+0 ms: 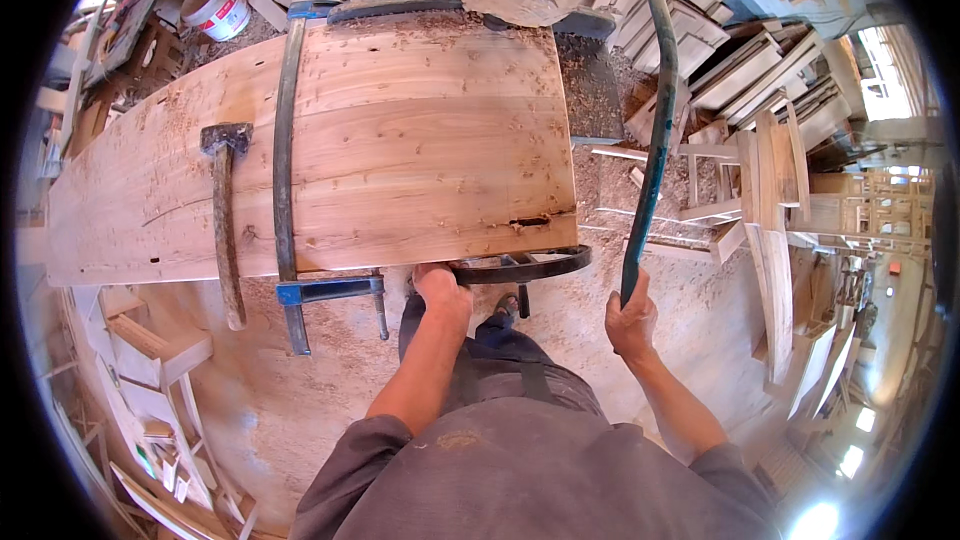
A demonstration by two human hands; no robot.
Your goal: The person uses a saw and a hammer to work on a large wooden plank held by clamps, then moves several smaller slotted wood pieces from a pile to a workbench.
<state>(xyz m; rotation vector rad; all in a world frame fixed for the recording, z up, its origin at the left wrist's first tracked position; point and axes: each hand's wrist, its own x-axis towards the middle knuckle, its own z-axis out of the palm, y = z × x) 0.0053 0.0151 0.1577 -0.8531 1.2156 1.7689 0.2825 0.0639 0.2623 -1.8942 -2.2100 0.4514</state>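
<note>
My right hand (632, 322) is closed round the lower end of a long metal bar (660, 110) with worn teal paint. The bar rises past the right end of a wide wooden panel (430, 140), apart from it, and its top leaves the view. My left hand (442, 290) is closed at the left side of a dark metal handwheel (535, 266), under the panel's near edge; some of its fingers are hidden. A bar clamp (285, 150) with blue ends lies across the panel. Left of it, a wooden-handled hammer (225, 220) rests on the panel, its handle overhanging the near edge.
Wood shavings are scattered over the panel and floor. A white bucket (217, 8) stands at the far left. Stacked boards (745, 75) fill the far right, and long planks (768, 250) stand nearer on that side. Wooden frames (165, 370) lie at the lower left.
</note>
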